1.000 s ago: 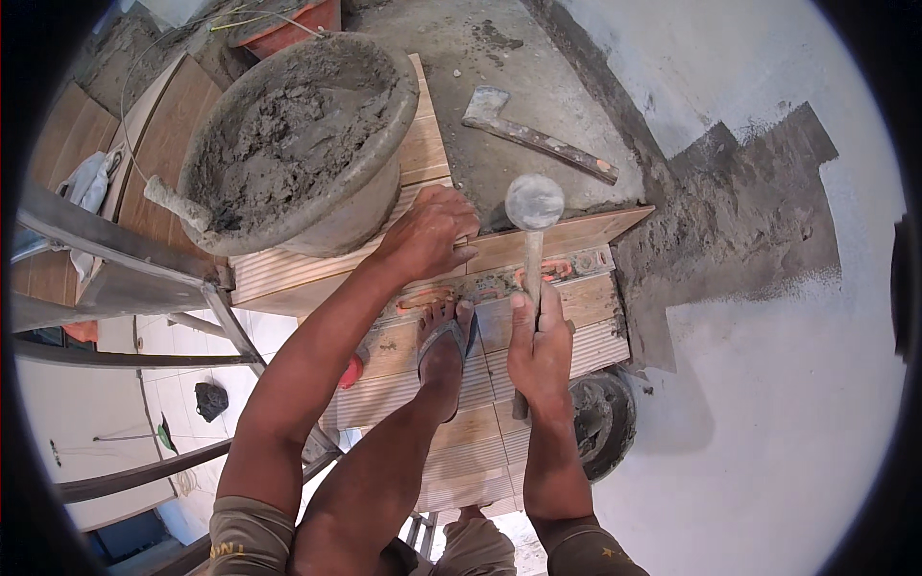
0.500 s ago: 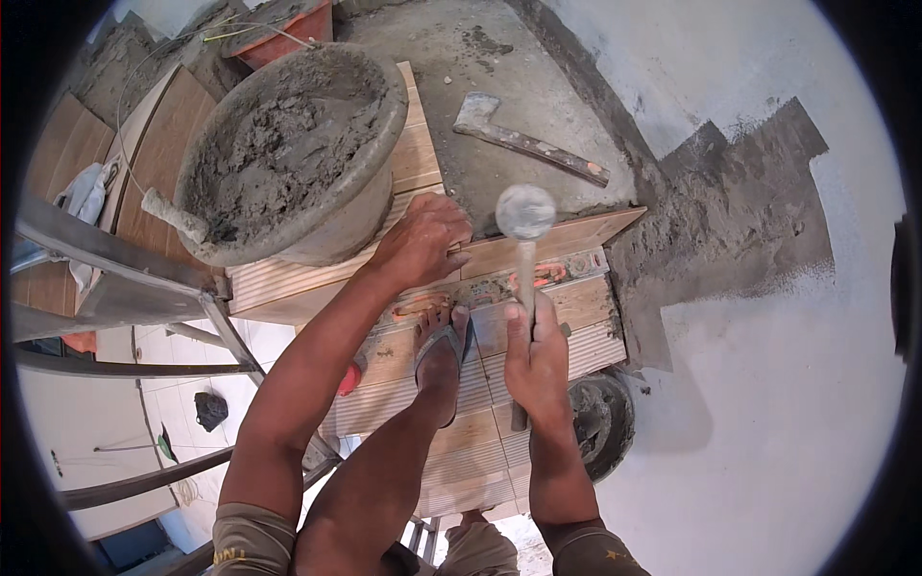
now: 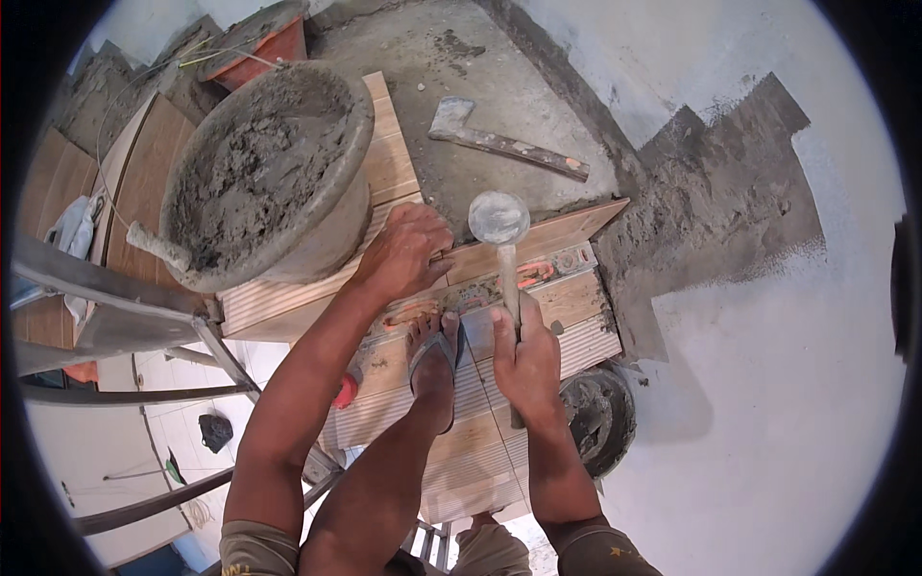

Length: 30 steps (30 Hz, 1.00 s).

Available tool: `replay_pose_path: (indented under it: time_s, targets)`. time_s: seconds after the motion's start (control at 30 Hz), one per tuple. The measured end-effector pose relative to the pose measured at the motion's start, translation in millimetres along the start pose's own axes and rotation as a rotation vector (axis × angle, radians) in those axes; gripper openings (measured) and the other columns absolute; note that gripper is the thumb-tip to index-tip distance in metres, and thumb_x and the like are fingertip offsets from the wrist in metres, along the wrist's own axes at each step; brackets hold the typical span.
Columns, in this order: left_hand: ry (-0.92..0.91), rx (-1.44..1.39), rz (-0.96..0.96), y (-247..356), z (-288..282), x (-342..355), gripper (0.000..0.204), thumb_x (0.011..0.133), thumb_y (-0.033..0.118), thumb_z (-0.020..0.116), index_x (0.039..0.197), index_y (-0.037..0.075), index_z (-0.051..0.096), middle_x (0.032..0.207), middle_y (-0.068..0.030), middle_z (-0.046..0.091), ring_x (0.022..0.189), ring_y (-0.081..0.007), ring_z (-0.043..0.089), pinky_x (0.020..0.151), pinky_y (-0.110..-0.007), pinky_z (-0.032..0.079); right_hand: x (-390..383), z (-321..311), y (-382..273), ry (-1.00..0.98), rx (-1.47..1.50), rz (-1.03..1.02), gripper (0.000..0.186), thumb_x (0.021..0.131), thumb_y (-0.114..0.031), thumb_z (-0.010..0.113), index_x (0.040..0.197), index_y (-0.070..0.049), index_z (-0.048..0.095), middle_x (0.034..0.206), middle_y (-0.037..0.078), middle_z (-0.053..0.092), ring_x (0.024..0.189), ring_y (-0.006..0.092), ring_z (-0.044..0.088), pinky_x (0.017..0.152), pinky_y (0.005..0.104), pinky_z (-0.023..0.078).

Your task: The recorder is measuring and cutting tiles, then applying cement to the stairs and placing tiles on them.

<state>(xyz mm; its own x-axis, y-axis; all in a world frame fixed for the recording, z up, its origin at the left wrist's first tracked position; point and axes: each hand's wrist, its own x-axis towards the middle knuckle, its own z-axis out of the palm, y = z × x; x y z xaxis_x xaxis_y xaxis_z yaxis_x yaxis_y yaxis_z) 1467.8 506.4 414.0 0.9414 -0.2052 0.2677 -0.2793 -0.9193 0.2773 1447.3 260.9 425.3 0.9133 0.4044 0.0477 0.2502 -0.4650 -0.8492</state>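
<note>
Your right hand (image 3: pixel 528 365) is closed around the handle of a mallet (image 3: pixel 508 269), thumb laid along the shaft; the shaft points away from your body, with the pale round head at its far end. Your left hand (image 3: pixel 403 252) is bent with its fingers curled at the left end of the wood-patterned tile (image 3: pixel 567 233); the knuckles hide the contact, so whether it pinches the edge or merely rests there cannot be told. The tile stands on edge at the back of the step, its long axis running left to right and slanting farther from you at the right. It lies beyond your right hand and to the right of your left, which is the nearer of the two. In this view the mallet's shaft crosses the tile, while the head shows against the concrete ledge (image 3: pixel 576 125) behind it.

Along the tile's foot lies a grey spirit level (image 3: pixel 475 296) with orange inserts, and your sandalled foot (image 3: pixel 432 360) is planted close against it, between your forearms. A large bucket (image 3: pixel 331 230) of mortar crowds your left hand from the left. A hatchet-shaped tool (image 3: pixel 519 151) lies on the ledge; a smaller bucket (image 3: pixel 629 413) sits right of your right wrist, near the white wall (image 3: pixel 749 384).
</note>
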Motion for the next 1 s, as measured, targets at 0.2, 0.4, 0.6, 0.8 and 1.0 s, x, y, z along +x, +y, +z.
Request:
replay_pose_path:
  time_s: [0.2,0.4,0.6,0.8,1.0]
  targets:
    - [0.085,-0.005,0.01,-1,3,-6,0.022,0.077,0.024,0.077,0.087,0.007,0.067,0.097,-0.008,0.065,0.112,-0.0281,0.057,0.103,-0.042,0.038,5,-4,11,-0.034,-0.258,-0.069,0.032,0.1,-0.025,0.057,0.123,-0.003,0.056,0.093,0.025,0.069,0.083,0.0462,0.068,0.067,0.0525,0.053]
    - [0.033,-0.023,-0.016,-1,5,1,0.021,0.078,0.025,0.077,0.085,0.007,0.066,0.097,-0.0085,0.065,0.111,-0.0282,0.057,0.102,-0.043,0.038,8,-17,13,0.07,-0.177,-0.13,0.04,0.098,-0.023,0.061,0.133,-0.005,0.054,0.09,0.024,0.069,0.078,0.0433,0.068,0.064,0.0494,0.053]
    - [0.095,-0.027,-0.021,-4,6,-7,0.021,0.077,0.024,0.078,0.086,0.007,0.068,0.097,-0.0088,0.065,0.11,-0.0288,0.058,0.101,-0.044,0.039,17,-26,24,0.012,-0.356,-0.173,0.043,0.096,-0.021,0.062,0.135,-0.006,0.055,0.091,0.024,0.069,0.079,0.0409,0.069,0.066,0.0473,0.054]
    - [-0.018,-0.041,-0.049,1,1,-1,0.021,0.077,0.023,0.078,0.085,0.007,0.068,0.097,-0.0089,0.066,0.111,-0.0287,0.058,0.102,-0.044,0.039,17,-37,25,0.119,-0.388,-0.145,0.045,0.096,-0.023,0.063,0.138,-0.008,0.055,0.091,0.022,0.07,0.077,0.0408,0.069,0.064,0.048,0.054]
    - [0.011,-0.03,-0.064,7,3,-1,0.022,0.077,0.024,0.077,0.084,0.005,0.067,0.096,-0.0096,0.066,0.112,-0.0293,0.058,0.103,-0.044,0.038,30,-51,51,0.073,-0.578,-0.107,0.048,0.096,-0.024,0.064,0.14,-0.009,0.054,0.092,0.021,0.07,0.076,0.041,0.068,0.063,0.0484,0.053]
